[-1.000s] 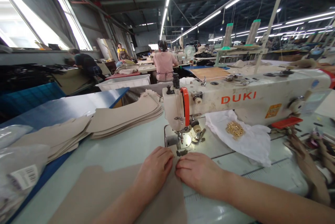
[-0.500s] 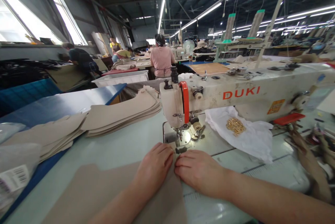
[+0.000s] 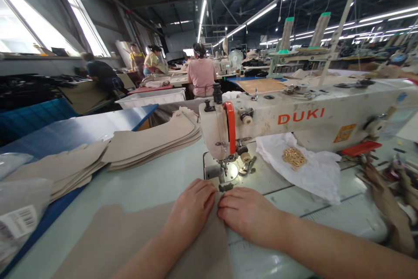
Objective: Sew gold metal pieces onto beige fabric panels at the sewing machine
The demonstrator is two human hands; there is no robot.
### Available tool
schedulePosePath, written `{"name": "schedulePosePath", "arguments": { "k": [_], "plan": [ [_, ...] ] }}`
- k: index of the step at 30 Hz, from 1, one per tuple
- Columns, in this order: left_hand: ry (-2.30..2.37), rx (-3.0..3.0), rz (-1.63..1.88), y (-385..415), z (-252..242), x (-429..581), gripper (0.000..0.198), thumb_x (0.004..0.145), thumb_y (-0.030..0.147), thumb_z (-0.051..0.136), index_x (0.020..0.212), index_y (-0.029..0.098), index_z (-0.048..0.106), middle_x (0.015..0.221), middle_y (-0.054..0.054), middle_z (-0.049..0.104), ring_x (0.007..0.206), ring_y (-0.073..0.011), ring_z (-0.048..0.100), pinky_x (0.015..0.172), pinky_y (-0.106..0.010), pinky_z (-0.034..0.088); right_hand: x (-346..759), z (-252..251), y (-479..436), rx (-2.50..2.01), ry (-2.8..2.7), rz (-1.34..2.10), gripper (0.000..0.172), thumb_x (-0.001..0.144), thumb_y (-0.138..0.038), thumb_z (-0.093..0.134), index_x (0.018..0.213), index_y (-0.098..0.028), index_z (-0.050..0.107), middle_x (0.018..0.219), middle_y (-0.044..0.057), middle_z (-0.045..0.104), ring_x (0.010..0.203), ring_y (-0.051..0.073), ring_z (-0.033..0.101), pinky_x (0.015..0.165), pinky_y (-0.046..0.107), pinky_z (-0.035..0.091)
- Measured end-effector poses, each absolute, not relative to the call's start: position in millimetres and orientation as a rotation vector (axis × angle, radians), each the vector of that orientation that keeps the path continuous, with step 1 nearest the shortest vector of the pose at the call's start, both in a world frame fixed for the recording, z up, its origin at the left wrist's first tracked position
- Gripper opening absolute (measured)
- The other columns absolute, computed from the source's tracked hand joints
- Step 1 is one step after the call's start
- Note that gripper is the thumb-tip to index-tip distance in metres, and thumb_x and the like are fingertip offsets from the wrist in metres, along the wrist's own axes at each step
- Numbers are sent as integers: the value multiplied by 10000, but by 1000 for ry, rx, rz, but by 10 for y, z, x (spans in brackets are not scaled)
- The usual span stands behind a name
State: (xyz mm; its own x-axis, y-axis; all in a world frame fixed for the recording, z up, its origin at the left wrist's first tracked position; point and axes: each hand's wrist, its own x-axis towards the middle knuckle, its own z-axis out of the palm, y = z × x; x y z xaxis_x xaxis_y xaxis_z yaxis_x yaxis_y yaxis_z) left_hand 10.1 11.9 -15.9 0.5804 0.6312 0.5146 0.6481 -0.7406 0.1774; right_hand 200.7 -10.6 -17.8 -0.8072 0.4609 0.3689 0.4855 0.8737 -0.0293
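Observation:
A flat beige fabric panel (image 3: 140,231) lies on the pale green sewing table, its narrow top end just in front of the needle area of a white sewing machine (image 3: 303,113). My left hand (image 3: 195,205) rests over the panel's upper part, fingers curled and closed on its edge. Close beside it, my right hand (image 3: 246,213) pinches the panel's right edge, fingertips pressed together. The fingers hide whatever small part lies between them. Just beyond both hands are the needle plate (image 3: 231,172) and a dark guide piece (image 3: 226,187).
Stacks of cut beige panels (image 3: 153,139) lie at the left, near a clear plastic bag (image 3: 22,213). Gold-coloured metal rings (image 3: 294,157) sit on a white cloth (image 3: 318,174) under the machine arm. Beige strips (image 3: 388,205) hang at the right. Co-workers (image 3: 201,72) are further back.
My hands and the panel stay almost where they were. In the background at the left, two co-workers have straightened up from a more bent posture.

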Motion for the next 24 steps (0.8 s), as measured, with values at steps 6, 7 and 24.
{"name": "schedulePosePath", "arguments": {
  "k": [6,7,24],
  "plan": [
    [-1114,-2774,-867,108,-129,121,189,906,144,431,799,188,580,776,-25,647,757,-171,585,709,-292,501,1998,-184,-107,-698,-2666,-91,109,912,-187,516,899,-153,619,892,41,642,888,172,536,889,300,421],
    [-1109,-2770,-879,106,-123,125,192,906,143,428,796,188,580,772,-25,647,754,-169,586,704,-290,501,1996,-184,-106,-696,-2663,-92,114,915,-184,510,899,-154,619,890,42,641,889,170,534,888,301,422],
    [-1184,-2800,-895,99,-103,107,158,863,117,486,804,193,612,810,-33,676,785,-177,613,724,-303,528,1940,-86,-102,-912,-2676,-130,84,893,-158,540,940,-137,607,968,75,617,957,198,542,906,346,433]
  ]
}}
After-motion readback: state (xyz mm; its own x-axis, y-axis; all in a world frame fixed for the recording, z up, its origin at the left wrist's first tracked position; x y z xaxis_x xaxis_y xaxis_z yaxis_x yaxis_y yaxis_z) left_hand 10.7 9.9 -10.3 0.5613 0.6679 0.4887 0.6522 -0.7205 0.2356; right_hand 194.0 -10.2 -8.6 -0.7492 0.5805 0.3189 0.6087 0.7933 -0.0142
